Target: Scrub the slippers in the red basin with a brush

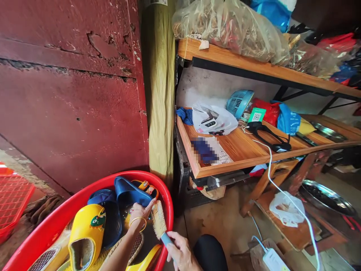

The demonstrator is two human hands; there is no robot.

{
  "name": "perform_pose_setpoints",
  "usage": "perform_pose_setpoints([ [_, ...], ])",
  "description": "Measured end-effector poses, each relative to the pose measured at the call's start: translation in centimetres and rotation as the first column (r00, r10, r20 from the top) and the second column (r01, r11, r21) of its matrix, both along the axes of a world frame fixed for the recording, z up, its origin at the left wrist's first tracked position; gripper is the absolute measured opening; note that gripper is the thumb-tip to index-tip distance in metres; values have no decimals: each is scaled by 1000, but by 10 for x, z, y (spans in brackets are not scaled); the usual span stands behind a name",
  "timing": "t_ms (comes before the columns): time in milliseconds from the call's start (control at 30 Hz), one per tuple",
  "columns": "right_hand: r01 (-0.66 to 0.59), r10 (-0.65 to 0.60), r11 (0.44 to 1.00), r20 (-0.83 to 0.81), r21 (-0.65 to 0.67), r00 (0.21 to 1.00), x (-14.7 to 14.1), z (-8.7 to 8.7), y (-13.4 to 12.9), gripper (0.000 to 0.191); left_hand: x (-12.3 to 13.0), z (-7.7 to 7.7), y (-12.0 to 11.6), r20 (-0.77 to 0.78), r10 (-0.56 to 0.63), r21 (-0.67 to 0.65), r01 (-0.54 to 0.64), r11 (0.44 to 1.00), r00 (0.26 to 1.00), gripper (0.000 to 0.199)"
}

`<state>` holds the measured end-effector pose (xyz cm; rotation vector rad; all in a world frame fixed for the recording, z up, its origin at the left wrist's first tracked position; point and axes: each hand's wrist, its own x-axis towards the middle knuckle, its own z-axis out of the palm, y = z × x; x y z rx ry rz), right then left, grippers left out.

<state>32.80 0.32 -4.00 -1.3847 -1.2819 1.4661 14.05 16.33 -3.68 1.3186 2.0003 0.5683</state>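
Gripping a blue slipper [131, 194] with the left hand [138, 217], fingers closed narrow over its edge, a gold bangle [138, 224] circling the wrist. Holding a brush [158, 219] by its blue handle in the right hand [180, 248], fingers wrapped firmly around it, bristles pointing up just beside the left hand. Slippers lying heaped inside a red basin [84, 188], a yellow slipper [86, 237] sitting near the left forearm, the blue one resting at the top of the heap. Off to the right, a wooden shelf [239, 150] carrying a white plastic bag [214, 119], a blue fan [239, 103] and a black strap [270, 137], a white cable [269, 169] hanging over its front edge, a white power adapter [273, 261] lying on the floor below.
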Motion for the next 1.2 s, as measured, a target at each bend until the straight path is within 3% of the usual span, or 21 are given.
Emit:
perform_pose_setpoints([
  [200, -38, 41, 998, -43, 58, 998, 6, -1, 1, 77, -5, 17, -10, -246, -185, -11, 188, 982, 951, 46],
  [300, -10, 14, 996, -38, 88, 999, 5, -6, -1, 77, -19, 38, -16, -334, -224, 28, 247, 969, 916, 38],
  [433, 29, -23, 994, -55, 104, 998, 3, -15, -3, 80, -43, 74, -29, -422, -198, 74, 251, 965, 885, 45],
  [533, 44, -38, 994, -58, 102, 998, 1, -18, -6, 81, -62, 98, -52, -476, -223, 122, 315, 941, 851, 41],
  [633, 58, -52, 993, -54, 104, 997, 2, -20, -8, 83, -78, 107, -91, -575, -258, 142, 404, 904, 777, 43],
  [733, 65, -60, 992, -49, 104, 997, 4, -19, -14, 84, -91, 93, -141, -651, -286, 99, 453, 886, 703, 44],
  [833, 77, -73, 989, -36, 126, 997, 2, -12, -23, 81, -100, 58, -190, -638, -389, 116, 582, 805, 665, 40],
  [900, 79, -82, 983, 13, 164, 997, -2, 0, -30, 75, -105, 34, -211, -559, -400, 213, 592, 777, 726, 38],
  [967, 48, -80, 963, 112, 264, 991, -8, 20, -36, 63, -111, 15, -221, -452, -288, 315, 453, 834, 844, 46],
  [1033, -68, -44, 913, 264, 401, 963, -15, 44, -44, 48, -117, 3, -219, -328, -163, 310, 269, 912, 931, 48],
  [1100, -265, 20, 848, 472, 459, 881, -22, 68, -55, 40, -119, -2, -211, -226, -118, 206, 166, 964, 967, 41],
  [1200, -532, 72, 778, 794, 334, 604, -32, 89, -78, 37, -114, -7, -197, -117, -107, 89, 117, 989, 987, 32],
])
